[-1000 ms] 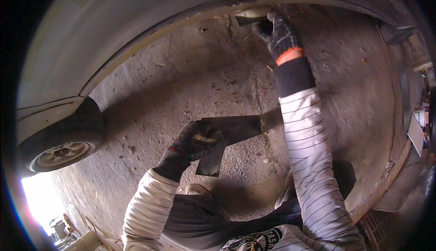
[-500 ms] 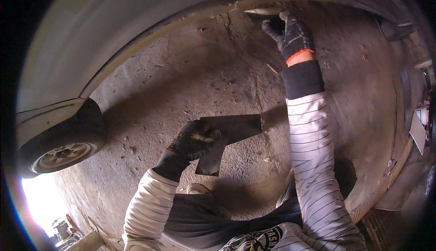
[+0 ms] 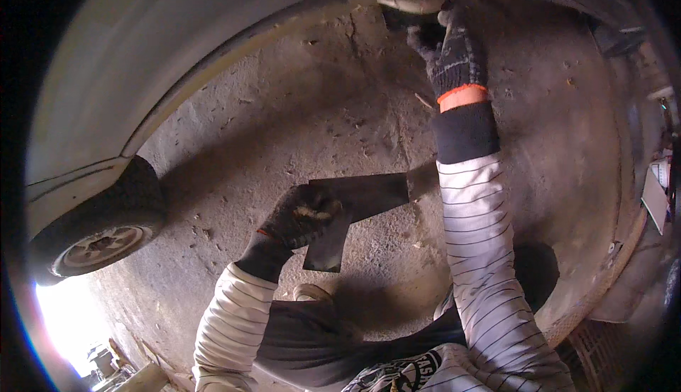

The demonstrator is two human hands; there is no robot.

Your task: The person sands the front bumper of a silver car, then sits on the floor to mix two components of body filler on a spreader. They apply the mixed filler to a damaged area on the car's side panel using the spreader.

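Observation:
My left hand [image 3: 301, 214], in a dark knit glove, is closed on dark flat sheets [image 3: 376, 195]. One piece sticks out to the right and another [image 3: 326, 250] points down toward my knees; how they join is hidden under the fingers. My right hand [image 3: 454, 48], gloved with an orange cuff edge, reaches far forward to the lower edge of a car body [image 3: 213, 30]. Its thumb and fingers pinch a dark flat piece [image 3: 399, 19], partly hidden by the hand. Just above that piece, a pale whitish patch [image 3: 408, 4] shows at the body's lower edge.
A car wheel [image 3: 103, 246] stands at the left below the body. The rough concrete floor [image 3: 284, 129] has crumbs and a small stick [image 3: 423, 100]. A pale board [image 3: 654, 200] leans at the far right. Assorted clutter [image 3: 106, 363] lies at the lower left.
My right hand has shifted slightly farther forward and left along the car's lower edge, and more of the dark piece shows. My left hand has barely moved.

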